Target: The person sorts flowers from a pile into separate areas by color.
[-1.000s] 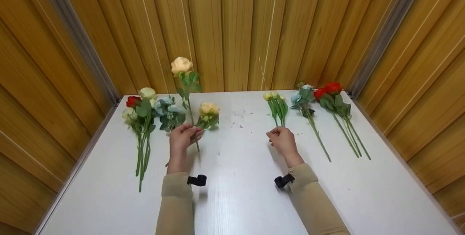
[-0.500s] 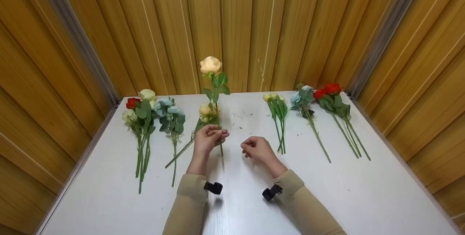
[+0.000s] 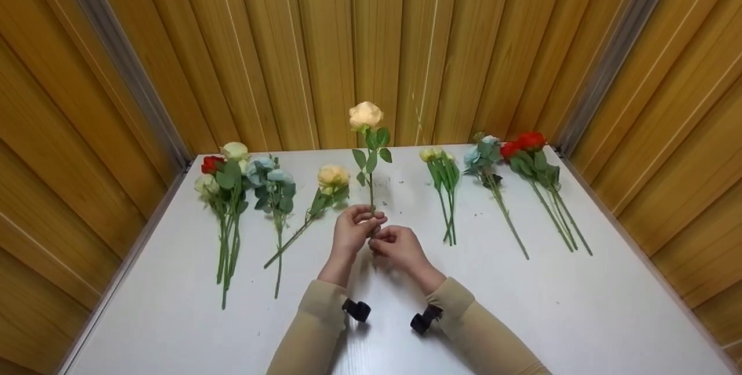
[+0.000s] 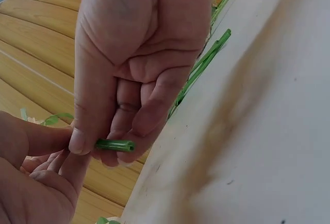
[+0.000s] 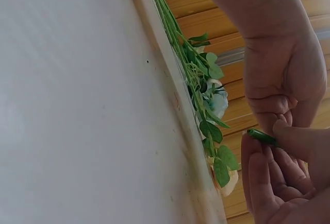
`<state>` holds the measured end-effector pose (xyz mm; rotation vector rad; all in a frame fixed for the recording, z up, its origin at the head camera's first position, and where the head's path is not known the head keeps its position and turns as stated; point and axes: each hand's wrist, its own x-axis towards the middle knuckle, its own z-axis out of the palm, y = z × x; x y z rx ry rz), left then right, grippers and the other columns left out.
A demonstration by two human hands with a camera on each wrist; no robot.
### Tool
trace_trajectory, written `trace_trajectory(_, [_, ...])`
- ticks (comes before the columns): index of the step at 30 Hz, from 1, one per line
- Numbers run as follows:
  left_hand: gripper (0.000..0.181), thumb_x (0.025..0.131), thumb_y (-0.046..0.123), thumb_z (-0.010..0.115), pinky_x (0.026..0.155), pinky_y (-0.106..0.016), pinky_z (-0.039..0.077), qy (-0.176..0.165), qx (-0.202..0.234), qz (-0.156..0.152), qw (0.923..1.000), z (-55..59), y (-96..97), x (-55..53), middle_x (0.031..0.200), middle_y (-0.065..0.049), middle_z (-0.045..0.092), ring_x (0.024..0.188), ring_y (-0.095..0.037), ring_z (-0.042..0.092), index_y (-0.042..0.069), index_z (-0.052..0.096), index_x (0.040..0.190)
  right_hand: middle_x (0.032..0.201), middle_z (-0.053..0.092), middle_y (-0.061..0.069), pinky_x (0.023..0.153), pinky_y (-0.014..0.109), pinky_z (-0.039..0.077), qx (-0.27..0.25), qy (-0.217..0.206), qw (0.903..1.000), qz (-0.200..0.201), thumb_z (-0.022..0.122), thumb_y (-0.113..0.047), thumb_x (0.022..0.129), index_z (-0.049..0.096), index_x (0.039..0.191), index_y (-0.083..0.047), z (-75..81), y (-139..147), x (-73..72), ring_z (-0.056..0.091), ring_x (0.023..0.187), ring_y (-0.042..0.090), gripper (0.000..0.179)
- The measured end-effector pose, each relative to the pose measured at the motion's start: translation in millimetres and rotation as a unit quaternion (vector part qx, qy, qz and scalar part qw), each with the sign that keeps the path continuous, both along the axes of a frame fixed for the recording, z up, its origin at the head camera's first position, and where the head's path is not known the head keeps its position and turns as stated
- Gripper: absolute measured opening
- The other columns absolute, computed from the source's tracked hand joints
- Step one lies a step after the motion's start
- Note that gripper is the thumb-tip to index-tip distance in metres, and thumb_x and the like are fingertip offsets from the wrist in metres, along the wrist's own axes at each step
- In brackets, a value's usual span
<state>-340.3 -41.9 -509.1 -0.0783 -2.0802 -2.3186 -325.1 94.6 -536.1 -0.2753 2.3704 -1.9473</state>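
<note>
A pale peach rose (image 3: 366,115) with green leaves stands upright between the two hands. The left hand (image 3: 349,234) pinches its stem between thumb and fingers. Just below, the fingers of the right hand (image 3: 404,249) pinch the lower stem, the hands almost touching. In the left wrist view the cut stem end (image 4: 116,145) pokes out from the fingers. The same green end (image 5: 261,136) shows beside the right thumb in the right wrist view. Left of the hands, another peach rose (image 3: 333,177) lies on the white table (image 3: 191,334).
At the left lie red and cream flowers (image 3: 227,181) and a pale blue bunch (image 3: 272,181). Yellow tulips (image 3: 445,172), a pale blue flower (image 3: 484,155) and red roses (image 3: 530,142) lie at the right. Wood-panelled walls (image 3: 377,44) enclose the table's back and sides.
The left hand has carried the upright rose rightward to the middle. The right hand has moved left from beside the tulips and now pinches the lower stem.
</note>
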Motion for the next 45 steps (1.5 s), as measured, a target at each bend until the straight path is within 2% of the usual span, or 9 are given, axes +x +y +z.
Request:
trace_trajectory(9, [0.03, 0.094, -0.005, 0.069, 0.08, -0.03, 0.064, -0.003, -0.037, -0.001, 0.9993, -1.8, -5.9, -4.0, 0.104, -0.025, 0.076, 0.089, -0.02, 0.078, -0.013, 0.062, 0.122, 0.081, 0.076, 0.014, 0.063, 0.02, 0.057, 0.053, 0.035, 0.998, -0.003, 0.075, -0.002, 0.089, 0.07, 0.089, 0.007, 1.8, 4, -1.0, 0.065, 0.065, 0.004, 0.009])
trace_trajectory(13, [0.03, 0.095, 0.001, 0.07, 0.082, -0.034, 0.064, 0.007, -0.09, 0.042, 0.995, -2.1, -23.0, -7.9, 0.105, -0.024, 0.076, 0.09, -0.024, 0.078, -0.009, 0.065, 0.123, 0.079, 0.076, 0.013, 0.06, 0.02, 0.056, 0.067, 0.031, 0.9972, -0.013, 0.075, -0.002, 0.091, 0.07, 0.089, 0.006, 0.8, 12, -5.4, 0.064, 0.062, 0.004, 0.01])
trace_trajectory(15, [0.029, 0.095, 0.003, 0.07, 0.082, -0.035, 0.063, 0.013, -0.13, 0.088, 0.9875, -2.2, -35.1, -9.6, 0.106, -0.023, 0.076, 0.092, -0.027, 0.077, -0.007, 0.067, 0.122, 0.079, 0.075, 0.011, 0.06, 0.021, 0.055, 0.082, 0.023, 0.996, -0.026, 0.075, -0.003, 0.091, 0.07, 0.089, 0.004, 0.6, 17, -8.3, 0.064, 0.061, 0.005, 0.009])
trace_trajectory(20, [0.027, 0.095, 0.005, 0.071, 0.083, -0.043, 0.059, 0.013, -0.215, 0.196, 0.9567, -5.0, -69.0, -12.9, 0.107, -0.022, 0.074, 0.1, -0.035, 0.071, -0.005, 0.069, 0.121, 0.077, 0.073, 0.006, 0.058, 0.022, 0.053, 0.125, -0.003, 0.9899, -0.067, 0.076, -0.005, 0.092, 0.071, 0.088, -0.001, -0.7, 31, -15.9, 0.064, 0.062, 0.008, 0.007])
trace_trajectory(26, [0.033, 0.096, 0.004, 0.068, 0.097, -0.051, 0.052, -0.016, -0.281, 0.238, 0.9296, -14.7, -100.9, -15.0, 0.118, -0.028, 0.065, 0.113, -0.042, 0.062, -0.009, 0.063, 0.126, 0.073, 0.069, 0.004, 0.051, 0.022, 0.045, 0.152, -0.024, 0.9831, -0.099, 0.076, -0.008, 0.091, 0.071, 0.086, -0.003, -2.2, 46, -22.2, 0.058, 0.056, 0.009, 0.009])
trace_trajectory(31, [0.036, 0.095, 0.005, 0.069, 0.104, -0.056, 0.048, -0.035, -0.381, 0.239, 0.8925, -21.9, -115.3, -15.8, 0.126, -0.031, 0.064, 0.121, -0.047, 0.059, -0.012, 0.063, 0.125, 0.073, 0.067, 0.004, 0.052, 0.022, 0.046, 0.131, -0.053, 0.9836, -0.112, 0.075, -0.005, 0.091, 0.07, 0.085, -0.002, -4.4, 52, -23.9, 0.058, 0.059, 0.01, 0.009])
trace_trajectory(34, [0.035, 0.095, 0.009, 0.069, 0.103, -0.057, 0.047, -0.056, -0.422, 0.221, 0.8773, -23.1, -120.7, -14.7, 0.125, -0.029, 0.067, 0.119, -0.046, 0.062, -0.01, 0.065, 0.125, 0.077, 0.068, 0.006, 0.054, 0.022, 0.048, 0.121, -0.072, 0.9835, -0.113, 0.075, -0.003, 0.091, 0.07, 0.086, -0.001, -5.0, 53, -23.9, 0.061, 0.063, 0.011, 0.007])
trace_trajectory(38, [0.033, 0.097, 0.011, 0.066, 0.105, -0.056, 0.043, -0.088, -0.453, 0.195, 0.8652, -22.7, -126.1, -13.2, 0.126, -0.024, 0.069, 0.119, -0.044, 0.063, -0.005, 0.066, 0.127, 0.078, 0.07, 0.007, 0.055, 0.022, 0.048, 0.133, -0.08, 0.9817, -0.11, 0.076, -0.004, 0.09, 0.073, 0.087, 0.0, -5.1, 54, -23.7, 0.061, 0.063, 0.011, 0.006])
trace_trajectory(45, [0.028, 0.1, 0.002, 0.053, 0.107, -0.054, 0.04, -0.128, -0.471, 0.176, 0.855, -19.7, -129.2, -9.1, 0.125, -0.02, 0.071, 0.116, -0.042, 0.065, 0.002, 0.072, 0.121, 0.067, 0.069, 0.005, 0.05, 0.021, 0.046, 0.153, -0.089, 0.9791, -0.1, 0.077, -0.007, 0.089, 0.076, 0.084, -0.001, -4.0, 55, -22.2, 0.061, 0.055, 0.011, 0.007])
